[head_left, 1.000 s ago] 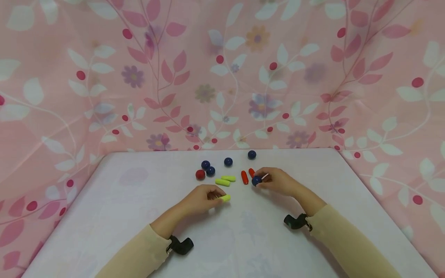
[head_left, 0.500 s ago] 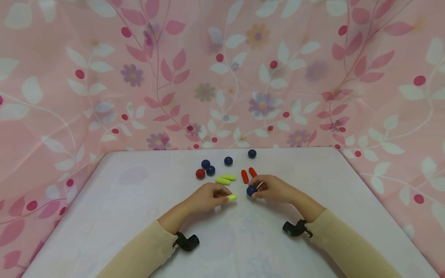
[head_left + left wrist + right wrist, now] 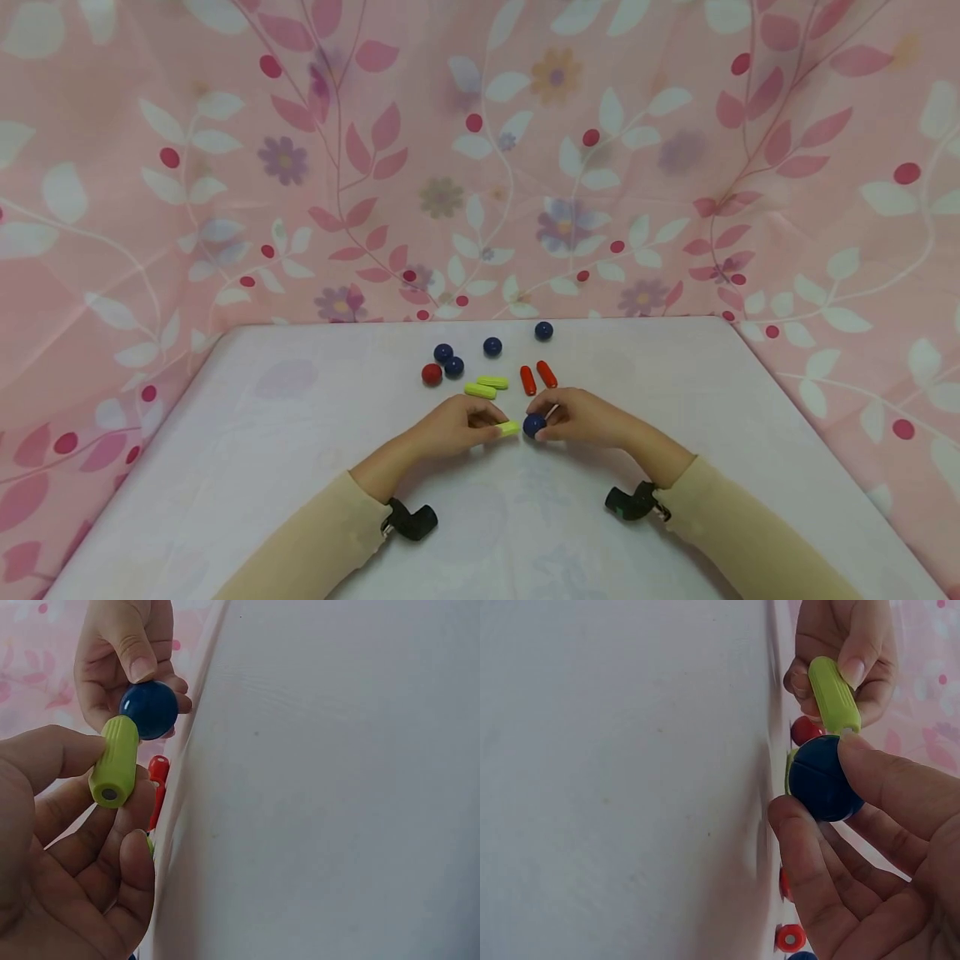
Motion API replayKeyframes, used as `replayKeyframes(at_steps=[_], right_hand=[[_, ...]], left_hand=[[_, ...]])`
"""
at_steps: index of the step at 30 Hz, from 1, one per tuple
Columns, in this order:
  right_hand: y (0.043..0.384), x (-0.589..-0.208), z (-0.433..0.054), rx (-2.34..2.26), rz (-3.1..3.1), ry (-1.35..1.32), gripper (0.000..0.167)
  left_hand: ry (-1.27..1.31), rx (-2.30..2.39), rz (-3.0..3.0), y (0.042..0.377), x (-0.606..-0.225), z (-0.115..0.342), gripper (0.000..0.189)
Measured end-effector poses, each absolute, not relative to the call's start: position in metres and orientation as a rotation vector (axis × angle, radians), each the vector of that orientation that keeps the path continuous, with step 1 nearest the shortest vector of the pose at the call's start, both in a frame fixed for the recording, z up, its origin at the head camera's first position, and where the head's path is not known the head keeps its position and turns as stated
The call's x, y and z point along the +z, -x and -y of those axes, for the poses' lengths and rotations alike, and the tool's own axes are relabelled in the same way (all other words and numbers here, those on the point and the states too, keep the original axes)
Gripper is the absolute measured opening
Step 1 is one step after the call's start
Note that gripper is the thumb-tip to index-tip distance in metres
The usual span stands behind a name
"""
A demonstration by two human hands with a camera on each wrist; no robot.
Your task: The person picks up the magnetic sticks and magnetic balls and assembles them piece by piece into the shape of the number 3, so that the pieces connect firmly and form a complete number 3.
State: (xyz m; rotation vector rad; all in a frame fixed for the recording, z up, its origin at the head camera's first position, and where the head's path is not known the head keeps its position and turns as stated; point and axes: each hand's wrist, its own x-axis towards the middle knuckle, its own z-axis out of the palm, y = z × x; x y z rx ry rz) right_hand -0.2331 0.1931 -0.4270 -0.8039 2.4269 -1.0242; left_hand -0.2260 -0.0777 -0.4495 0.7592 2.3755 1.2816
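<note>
Left hand (image 3: 459,429) pinches green rod (image 3: 509,428); right hand (image 3: 590,418) pinches ball (image 3: 534,426) just right of it, near side of red rods (image 3: 528,381); contact unclear; best, I judge, to pinch well back from the end and line both up squarely

sticks (image 3: 118,757) are lime-yellow or red; balls (image 3: 153,711) navy, one red; sleeves (image 3: 303,533) beige; tabletop (image 3: 270,425) whitish; the backdrop (image 3: 416,58) pink, patterned with pink and white leaves (image 3: 507,91).

Five blue balls (image 3: 534,426), one red ball (image 3: 431,374), three lime rods (image 3: 480,391), two red rods (image 3: 528,381) (held ones included)
</note>
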Motion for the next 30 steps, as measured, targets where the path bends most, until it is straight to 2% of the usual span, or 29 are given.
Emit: replayKeyframes(at_steps=[30], right_hand=[[0.2293,-0.4281,-0.1829,-0.986,-2.425,0.804,0.028]], left_hand=[[-0.75,1.225,-2.363,0.2223,-0.4506,0.0768,0.016]])
